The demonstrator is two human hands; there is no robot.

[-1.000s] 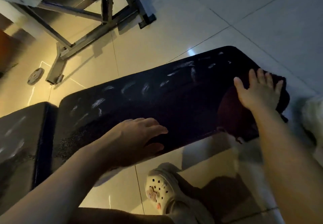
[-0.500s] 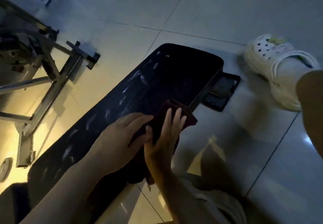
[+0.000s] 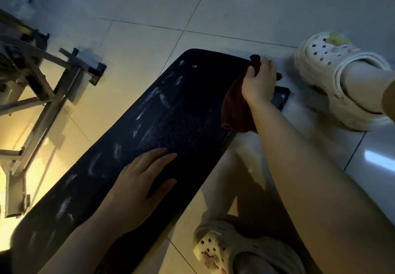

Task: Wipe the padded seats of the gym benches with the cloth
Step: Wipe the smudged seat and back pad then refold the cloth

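A long black padded bench seat (image 3: 181,111) runs from lower left to upper right, with pale smears along its left side. My left hand (image 3: 141,179) lies flat on the pad near its middle, fingers straight. My right hand (image 3: 258,81) is at the far right corner of the pad and grips a dark red cloth (image 3: 237,107), fingers curled over its bunched top. The cloth hangs over the pad's right edge.
A grey metal rack frame (image 3: 49,102) stands on the tiled floor to the left. My white clogs are at upper right (image 3: 333,75) and bottom centre (image 3: 215,250). A dark foot plate (image 3: 282,98) of the bench lies under my right wrist.
My right hand has carried the cloth from the middle of the pad out to its far right corner. My left hand stayed pressed on the pad.
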